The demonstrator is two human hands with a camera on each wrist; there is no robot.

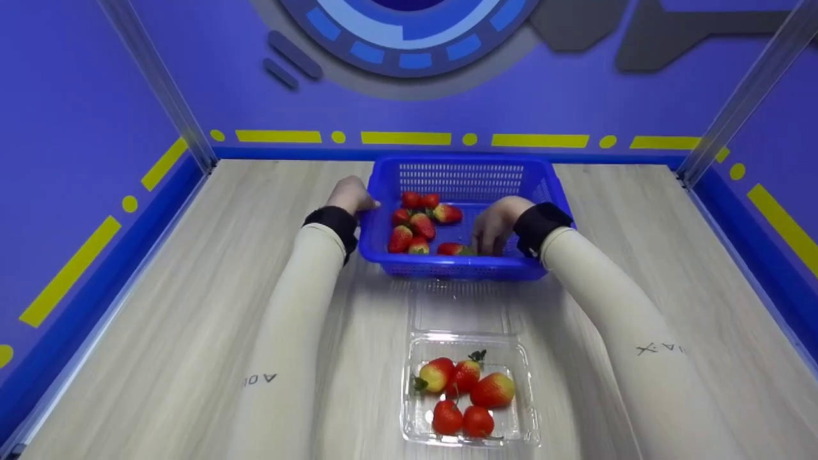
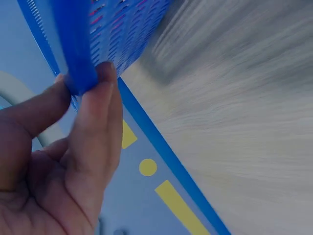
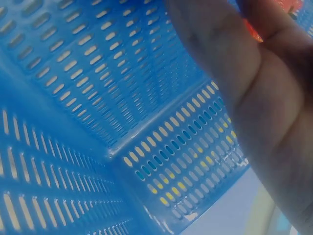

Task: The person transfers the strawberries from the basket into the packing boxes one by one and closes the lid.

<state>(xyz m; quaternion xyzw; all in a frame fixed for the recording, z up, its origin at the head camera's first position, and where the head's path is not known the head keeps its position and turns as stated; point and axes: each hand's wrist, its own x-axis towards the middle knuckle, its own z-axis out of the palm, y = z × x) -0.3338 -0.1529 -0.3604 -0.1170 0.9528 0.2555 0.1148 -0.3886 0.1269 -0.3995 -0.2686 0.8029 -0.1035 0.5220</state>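
One blue basket (image 1: 409, 268) is the biggest item; best hold it steady so nothing rolls abt. Next, the clear box (image 1: 521, 423) sits nearer you w/ a bit of fruit in it. Your L hand (image 1: 351, 195) pinches the basket's L rim btwn thumb & fingers; a firm hold there helps. Your R hand (image 1: 498, 223) is inside, R of ctr, fingers pointing down; can't tell if they grip anything. Pref a light fingertip pinch, no squashing. Smallest: the strawberry (image 1: 451, 249) by the near wall, just L of your R fingertips, well R of your L hand.
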